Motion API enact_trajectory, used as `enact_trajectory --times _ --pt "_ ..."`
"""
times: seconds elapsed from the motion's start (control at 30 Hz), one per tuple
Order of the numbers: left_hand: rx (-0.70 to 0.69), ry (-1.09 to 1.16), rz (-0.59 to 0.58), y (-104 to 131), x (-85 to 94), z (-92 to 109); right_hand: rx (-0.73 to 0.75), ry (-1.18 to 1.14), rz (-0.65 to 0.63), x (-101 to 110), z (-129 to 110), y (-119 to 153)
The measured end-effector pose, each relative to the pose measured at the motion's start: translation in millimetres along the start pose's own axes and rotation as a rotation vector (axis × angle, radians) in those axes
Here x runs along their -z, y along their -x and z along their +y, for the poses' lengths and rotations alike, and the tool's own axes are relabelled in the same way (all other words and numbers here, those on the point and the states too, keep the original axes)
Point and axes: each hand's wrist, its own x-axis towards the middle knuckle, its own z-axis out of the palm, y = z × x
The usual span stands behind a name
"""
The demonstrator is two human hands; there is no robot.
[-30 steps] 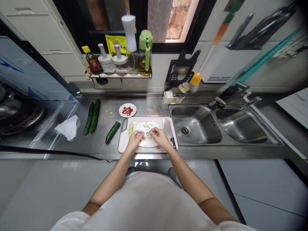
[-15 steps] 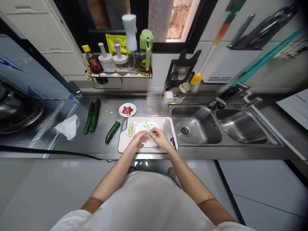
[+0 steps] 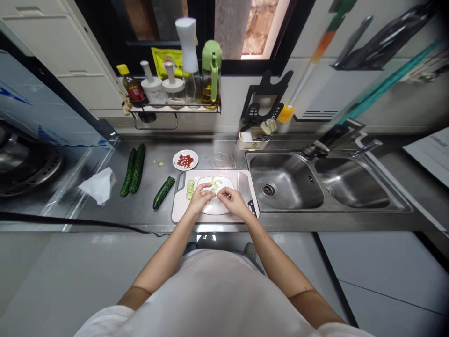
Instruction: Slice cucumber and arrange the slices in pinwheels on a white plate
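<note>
A white square plate (image 3: 222,208) lies on the pale cutting board (image 3: 180,213), with several cucumber pieces (image 3: 215,180) arranged near its far side. Above the plate my left hand (image 3: 199,199) and my right hand (image 3: 232,201) meet at the fingertips. Both pinch a small cucumber slice, mostly hidden by the fingers. My left index finger is raised and curved over the thumb. A row of cucumber slices (image 3: 190,189) lies on the board left of the plate. At the board's right side rests a knife (image 3: 243,184), its black handle toward me.
Left of the board lie a cut cucumber (image 3: 163,193) and two whole cucumbers (image 3: 133,171). A small plate (image 3: 175,163) of chopped red pieces stands behind the board. The double sink (image 3: 286,182) is to the right, and a condiment rack (image 3: 175,111) hangs at the back.
My left index finger has lifted and spread from the thumb. The cucumber slice between my hands shows less than before. The plate and the other things stay in place.
</note>
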Motion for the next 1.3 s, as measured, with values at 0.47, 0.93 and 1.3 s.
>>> enact_trajectory --times 0.47,0.93,1.3 --pt "-0.046 -0.066 -0.114 -29 -14.4 -39 -0.141 0.168 0.013 12 38 8" --pt "-0.185 -0.634 -0.107 -66 -31.0 -67 -0.197 0.770 -0.038 18 54 10" --pt "-0.336 -1.169 -0.166 -51 -38.0 -59 -0.107 0.929 -0.019 11 61 23"
